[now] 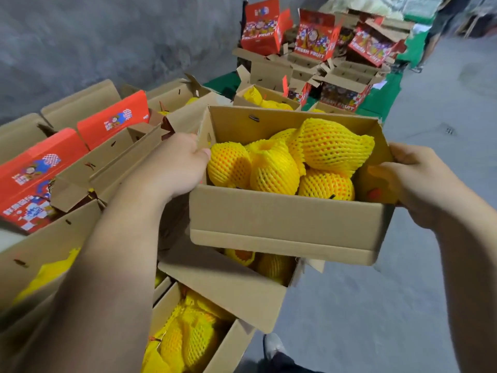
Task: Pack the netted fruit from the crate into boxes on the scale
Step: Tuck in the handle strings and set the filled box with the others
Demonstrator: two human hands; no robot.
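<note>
Carrying a filled box [285, 222] of netted fruit [333, 149].
Left hand [174, 165] and right hand [419, 181] grip opposite ends; keep it level.

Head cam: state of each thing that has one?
Held box: lifted, flaps open, full of netted fruit.
Left hand: grip on box's left wall.
Right hand: grip on box's right wall.
Box underneath: open, fruit inside.
Red boxes: empty, stacked unevenly.

Two hands [174, 168] [419, 181], one held box [285, 224], four netted fruit [271, 170] visible inside.
</note>
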